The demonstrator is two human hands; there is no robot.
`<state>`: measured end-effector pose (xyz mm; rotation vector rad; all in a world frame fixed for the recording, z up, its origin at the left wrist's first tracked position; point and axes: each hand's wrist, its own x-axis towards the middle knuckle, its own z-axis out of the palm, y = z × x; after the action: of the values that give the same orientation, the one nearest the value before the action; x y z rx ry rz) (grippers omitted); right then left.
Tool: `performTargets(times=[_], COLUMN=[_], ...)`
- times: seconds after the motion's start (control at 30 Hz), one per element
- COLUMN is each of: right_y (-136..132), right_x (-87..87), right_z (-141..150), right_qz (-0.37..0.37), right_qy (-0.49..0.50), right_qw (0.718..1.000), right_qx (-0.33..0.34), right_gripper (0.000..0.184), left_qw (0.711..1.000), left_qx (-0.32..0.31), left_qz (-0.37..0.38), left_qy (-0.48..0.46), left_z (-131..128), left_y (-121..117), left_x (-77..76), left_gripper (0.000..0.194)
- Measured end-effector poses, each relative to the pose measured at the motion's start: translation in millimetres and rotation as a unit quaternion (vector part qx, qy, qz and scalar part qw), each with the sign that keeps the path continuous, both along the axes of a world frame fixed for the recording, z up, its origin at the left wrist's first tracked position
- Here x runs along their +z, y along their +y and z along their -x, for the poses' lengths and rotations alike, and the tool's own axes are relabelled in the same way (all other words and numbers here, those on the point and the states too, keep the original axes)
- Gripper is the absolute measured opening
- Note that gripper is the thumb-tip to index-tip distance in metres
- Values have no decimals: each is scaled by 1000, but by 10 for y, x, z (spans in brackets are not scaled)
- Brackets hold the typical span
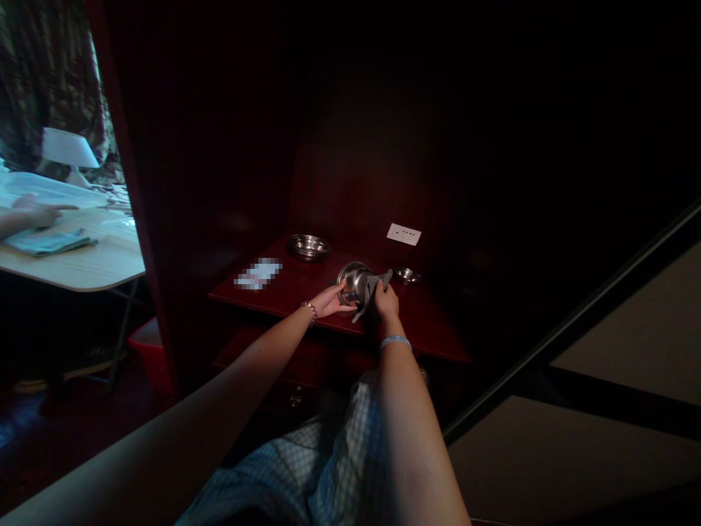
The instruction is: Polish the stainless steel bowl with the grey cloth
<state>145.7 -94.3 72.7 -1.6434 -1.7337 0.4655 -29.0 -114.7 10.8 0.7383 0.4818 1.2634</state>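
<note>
A shiny metal bowl (355, 276) is tilted on its side above the front of a dark red desk (427, 321). My left hand (330, 300) grips its rim from the left, thumb on one face and fingers beneath. In my right hand (386, 300) is a bunched grey cloth (374, 286), pressed against the bowl's right side. Part of the cloth hangs down below the bowl. The fingertips of my right hand are partly hidden by the cloth.
Stacked metal bowls (309, 247) stand at the desk's back left; a small metal dish (407, 275) lies right, below a wall socket (404, 234). A blurred-out flat item (258, 274) lies left. Beyond the side panel, another person's hand (38, 212) is over a light table (82, 270).
</note>
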Motion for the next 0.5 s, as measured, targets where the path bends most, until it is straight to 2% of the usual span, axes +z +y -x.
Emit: performTargets(times=[0.2,0.5], right_y=[2,-31], right_x=[6,43], right_z=[16,39], right_qz=[20,-23], right_qy=[24,63], right_qw=[999,998], right_qx=[-17,-8], right_gripper=[52,47], left_qw=[1000,1000], left_qx=[5,-12], left_qz=[3,-17], left_qy=[9,22], left_z=[-13,-10], left_y=[-14,3], left_x=[19,-14], left_gripper=[30,33])
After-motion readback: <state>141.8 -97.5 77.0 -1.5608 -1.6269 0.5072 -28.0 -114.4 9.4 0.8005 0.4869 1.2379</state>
